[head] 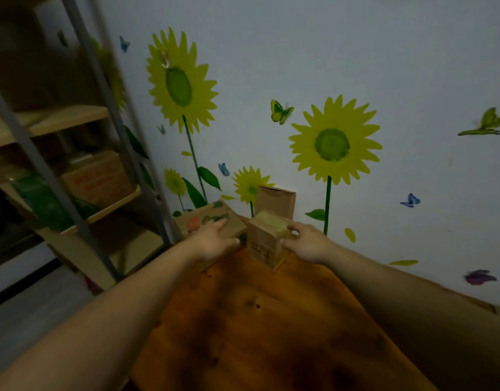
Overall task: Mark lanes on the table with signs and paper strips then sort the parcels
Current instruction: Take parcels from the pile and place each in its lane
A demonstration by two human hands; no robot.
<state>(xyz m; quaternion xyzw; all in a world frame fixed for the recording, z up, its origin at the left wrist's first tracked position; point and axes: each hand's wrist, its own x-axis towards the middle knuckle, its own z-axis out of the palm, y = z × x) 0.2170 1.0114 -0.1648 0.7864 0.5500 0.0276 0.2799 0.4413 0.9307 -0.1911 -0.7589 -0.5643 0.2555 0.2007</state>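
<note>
1. The small parcel (264, 244), a brown carton with pale tape across its top, stands upright at the far corner of the tabletop (271, 320), close to the wall (384, 66). My right hand (306, 245) grips its right side, with the fingers (292, 228) curled over the top edge and the thumb on the front. The hold is one-sided, so I judge the parcel could tip or twist when lifted.
2. My left hand (213, 239) lies flat, fingers straight, on the flat printed box (212, 220) just left of the parcel. That box sits at the tabletop's left edge. Pressing or sliding it could push it off toward the floor.
3. A tall box (275, 200) stands just behind the parcel, against the wall. Dragging the parcel back or sideways may knock it over.
4. I see no signs or paper strips in view. Sorting now risks parcels being set down with no lane marked.
5. The light is dim and the picture is blurred, so I cannot read the printing on the parcel. It could end up in the wrong lane.
</note>
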